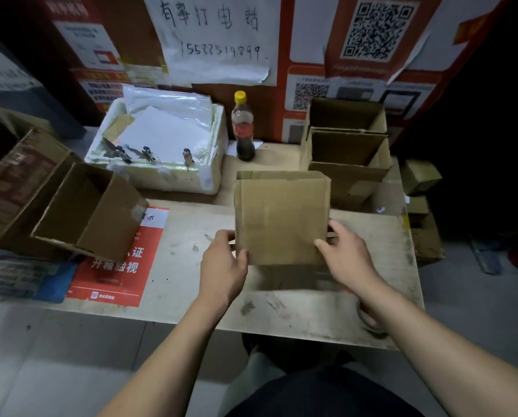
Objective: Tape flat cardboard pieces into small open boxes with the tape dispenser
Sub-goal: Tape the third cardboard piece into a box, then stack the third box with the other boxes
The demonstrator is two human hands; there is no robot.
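cardboard piece (280, 218) was held above the table (297, 305), centre, folded but not taped. left hand (223, 266) pinched its lower left edge, fingers (243, 254) curled round it; right hand (346, 249) gripped the lower right edge the same way. risk: flaps could spring open if either grip slipped. tape dispenser (367, 316) was mostly hidden under the right forearm. count: one piece in hand, two open boxes back right (346, 145), one tilted box at left (92, 212), one bottle (243, 127).

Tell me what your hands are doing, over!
Left hand and right hand both gripping the cardboard piece, held up over the table. No tape on yet. Bottle behind, clear.
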